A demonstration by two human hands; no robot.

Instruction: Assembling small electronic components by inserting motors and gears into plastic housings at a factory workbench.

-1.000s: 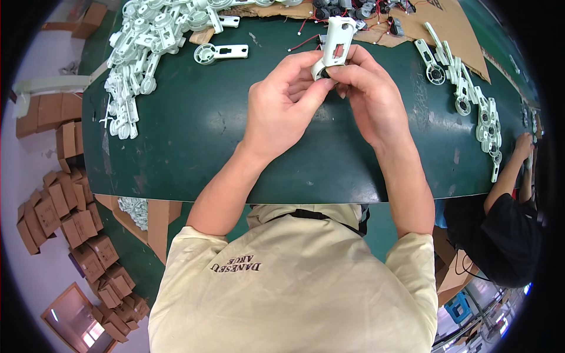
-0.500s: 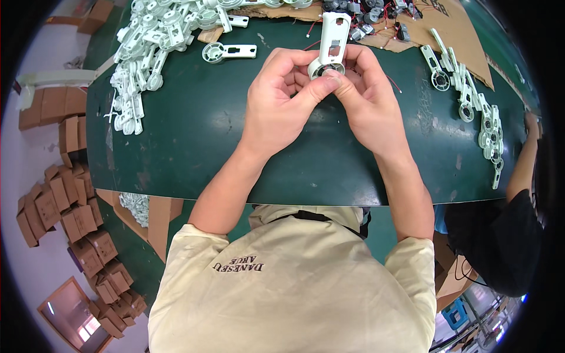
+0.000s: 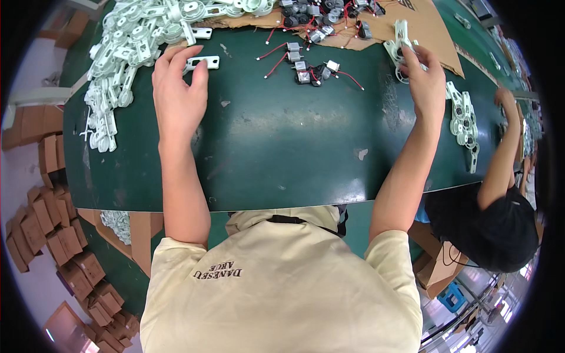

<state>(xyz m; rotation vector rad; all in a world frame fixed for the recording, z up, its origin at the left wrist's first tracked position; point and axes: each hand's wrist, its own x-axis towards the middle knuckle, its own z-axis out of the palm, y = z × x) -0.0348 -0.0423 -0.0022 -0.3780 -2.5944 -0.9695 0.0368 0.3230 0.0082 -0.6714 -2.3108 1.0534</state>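
My left hand (image 3: 178,88) is over the left side of the table, thumb and fingers apart. It is at a single white plastic housing (image 3: 207,62), a long-handled piece whose round end is partly hidden by the fingers. On the right, my right hand (image 3: 426,82) has its fingers closed on another white plastic housing (image 3: 401,34), upright among similar parts at the cardboard's edge; the fingertips hide part of it. Between my hands, towards the far side, small motors (image 3: 303,75) with red wires lie on the green table (image 3: 282,135).
A big heap of white housings (image 3: 138,41) covers the far left. More motors (image 3: 318,15) sit on a flat cardboard sheet (image 3: 432,35). A row of housings (image 3: 464,120) runs along the right side, near a co-worker's arm (image 3: 503,147). Cardboard boxes (image 3: 56,217) are stacked at left.
My hands have parted from the middle. The right carried the white housing to the right-hand parts; the left went to the single housing at left. Motors hidden behind my hands now show.
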